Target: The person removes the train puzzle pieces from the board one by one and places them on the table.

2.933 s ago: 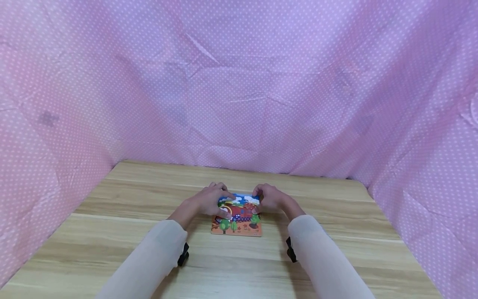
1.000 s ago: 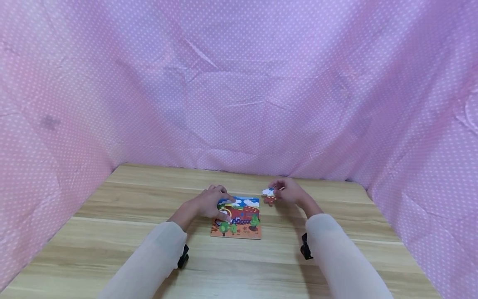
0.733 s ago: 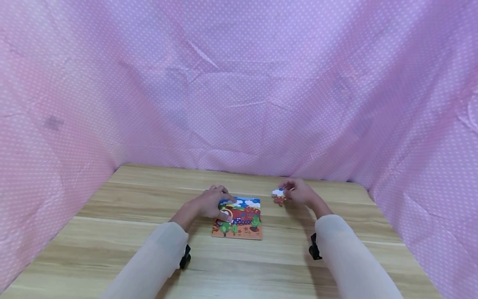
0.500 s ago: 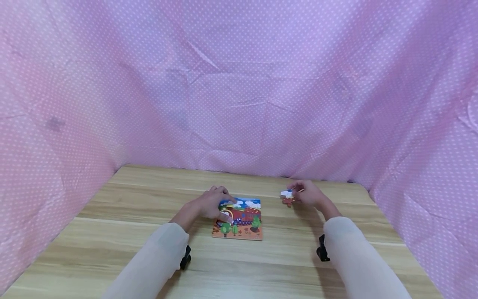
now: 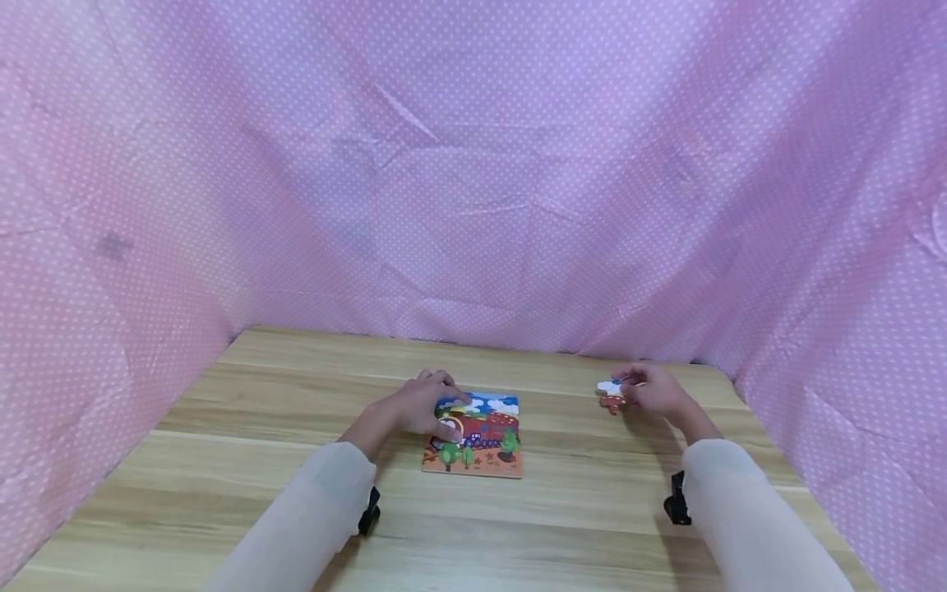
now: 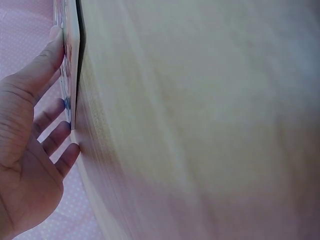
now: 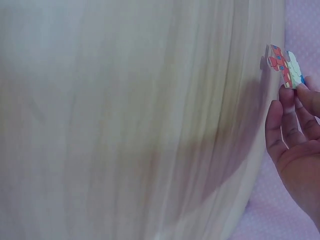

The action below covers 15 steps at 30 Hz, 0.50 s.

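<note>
A picture puzzle [image 5: 484,456] with a train, trees and clouds lies flat on the table in the head view. On its left part rests my left hand [image 5: 420,404], thumb and fingertips on the picture. The left wrist view shows the left hand [image 6: 35,135] with its thumb against the puzzle's face and other fingers by its edge [image 6: 75,65]. Well to the right, my right hand [image 5: 658,393] pinches a puzzle piece [image 5: 611,396], white above and red below. In the right wrist view the puzzle piece [image 7: 286,67] sticks out past the thumb and fingertips, over its shadow.
The wooden table [image 5: 473,526] carries the puzzle near its middle. A pink dotted cloth [image 5: 473,205] hangs behind and on both sides of the table. Each wrist wears a black camera mount, one on the right wrist [image 5: 676,499].
My right hand has left the puzzle's right side with the puzzle piece between its fingers and moved steadily to the right. The left hand has stayed on the puzzle.
</note>
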{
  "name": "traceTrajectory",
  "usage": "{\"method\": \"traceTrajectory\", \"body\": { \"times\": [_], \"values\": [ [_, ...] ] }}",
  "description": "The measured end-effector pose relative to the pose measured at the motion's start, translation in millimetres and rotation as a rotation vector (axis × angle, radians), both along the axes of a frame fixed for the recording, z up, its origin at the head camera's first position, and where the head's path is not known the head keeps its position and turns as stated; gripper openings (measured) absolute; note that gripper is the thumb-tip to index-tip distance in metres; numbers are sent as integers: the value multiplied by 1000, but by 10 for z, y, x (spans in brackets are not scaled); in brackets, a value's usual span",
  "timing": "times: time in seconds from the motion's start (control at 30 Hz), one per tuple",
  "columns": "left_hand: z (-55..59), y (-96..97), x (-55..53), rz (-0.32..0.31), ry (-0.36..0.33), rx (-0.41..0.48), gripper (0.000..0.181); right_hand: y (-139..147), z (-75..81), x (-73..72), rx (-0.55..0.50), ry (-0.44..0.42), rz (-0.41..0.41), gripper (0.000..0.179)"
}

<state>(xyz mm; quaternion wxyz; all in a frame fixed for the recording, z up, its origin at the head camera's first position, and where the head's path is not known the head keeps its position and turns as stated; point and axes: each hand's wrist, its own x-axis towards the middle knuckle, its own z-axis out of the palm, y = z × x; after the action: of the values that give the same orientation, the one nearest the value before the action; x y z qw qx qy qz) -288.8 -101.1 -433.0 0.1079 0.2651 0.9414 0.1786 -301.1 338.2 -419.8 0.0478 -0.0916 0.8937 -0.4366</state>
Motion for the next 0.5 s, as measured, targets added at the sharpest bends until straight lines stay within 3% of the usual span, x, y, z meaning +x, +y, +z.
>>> {"method": "traceTrajectory", "body": {
  "times": [0.33,0.5],
  "values": [
    [-5,-2,-6,-4,2,4,60,123,-117,39,-104,-44,-48,28],
    [-5,3,-7,-3,-4,2,60,132,-165,36,-85,-34,-77,26]
  ]
}}
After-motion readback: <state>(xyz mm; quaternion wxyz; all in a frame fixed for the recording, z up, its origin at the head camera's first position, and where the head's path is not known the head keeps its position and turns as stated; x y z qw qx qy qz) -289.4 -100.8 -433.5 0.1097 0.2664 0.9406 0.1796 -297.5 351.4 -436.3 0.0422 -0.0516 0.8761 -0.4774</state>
